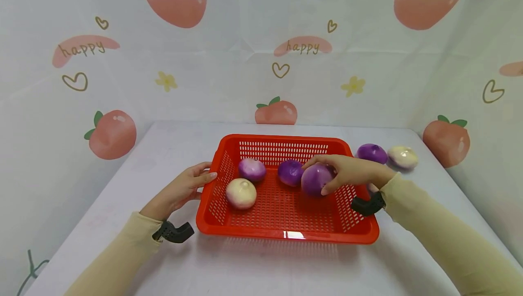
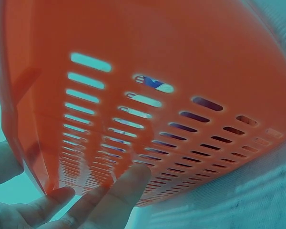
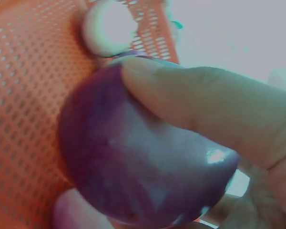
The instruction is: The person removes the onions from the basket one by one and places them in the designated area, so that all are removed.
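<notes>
A red plastic basket [image 1: 286, 234] with slotted walls stands on the table in front of me. My left hand [image 1: 185, 187] holds its left end, thumb at the rim and fingers [image 2: 119, 195] against the outer wall. Inside the basket, my right hand [image 1: 347, 171] grips a purple onion [image 1: 315, 180] between thumb and fingers; the onion fills the middle of the right wrist view. Just left of it lies a darker purple onion [image 1: 290, 173]. Toward the basket's left end are a purple-and-white onion [image 1: 252, 170] and a pale onion [image 1: 241, 194].
On the table beyond the basket's right end lie another purple onion [image 1: 372, 153] and a pale onion [image 1: 403, 157], side by side. A printed cloth backdrop [image 1: 229, 82] rises behind and along both sides of the white table [image 1: 175, 141].
</notes>
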Available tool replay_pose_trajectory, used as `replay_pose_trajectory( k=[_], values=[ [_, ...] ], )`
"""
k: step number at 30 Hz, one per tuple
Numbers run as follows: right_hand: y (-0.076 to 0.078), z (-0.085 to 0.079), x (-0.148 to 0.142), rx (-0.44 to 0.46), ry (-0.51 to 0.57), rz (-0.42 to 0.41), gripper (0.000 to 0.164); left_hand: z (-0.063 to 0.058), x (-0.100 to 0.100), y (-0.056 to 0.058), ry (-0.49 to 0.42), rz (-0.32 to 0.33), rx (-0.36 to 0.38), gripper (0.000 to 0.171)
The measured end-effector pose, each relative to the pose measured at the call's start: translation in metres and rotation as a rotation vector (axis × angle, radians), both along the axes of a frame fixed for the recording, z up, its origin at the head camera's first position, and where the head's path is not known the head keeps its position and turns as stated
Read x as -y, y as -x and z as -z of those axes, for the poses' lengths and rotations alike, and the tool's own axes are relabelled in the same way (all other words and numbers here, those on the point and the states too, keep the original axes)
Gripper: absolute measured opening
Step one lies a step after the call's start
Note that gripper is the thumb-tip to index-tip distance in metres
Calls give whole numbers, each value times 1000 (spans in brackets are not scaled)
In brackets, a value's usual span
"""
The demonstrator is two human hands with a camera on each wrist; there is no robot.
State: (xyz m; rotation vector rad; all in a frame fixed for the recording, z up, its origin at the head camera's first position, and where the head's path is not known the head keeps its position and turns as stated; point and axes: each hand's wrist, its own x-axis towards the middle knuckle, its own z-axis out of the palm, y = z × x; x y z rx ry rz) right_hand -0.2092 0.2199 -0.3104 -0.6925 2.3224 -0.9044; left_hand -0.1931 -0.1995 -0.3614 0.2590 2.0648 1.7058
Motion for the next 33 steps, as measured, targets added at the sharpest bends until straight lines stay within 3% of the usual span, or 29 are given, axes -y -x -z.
replay_pose_trajectory(
  k=[12, 18, 25, 29, 31, 33],
  values=[
    [-3, -19, -34, -145, 231, 170, 62, 1, 0, 1, 13, -5, -2, 59],
    [-13, -26, -56, -206, 256, 258, 64, 1, 0, 0, 17, -5, -4, 59],
    [-22, -19, -84, -148, 405, 331, 68, 0, 0, 0, 18, -11, -3, 58],
    [-27, -9, -99, -193, 384, 450, 69, 0, 0, 0, 11, -9, -1, 57],
    [-29, -3, -106, -178, 476, 471, 68, 0, -1, 0, 9, -7, -2, 57],
    [-30, 3, -115, -135, 663, 416, 63, 0, -1, -1, 7, -4, -5, 57]
  ],
)
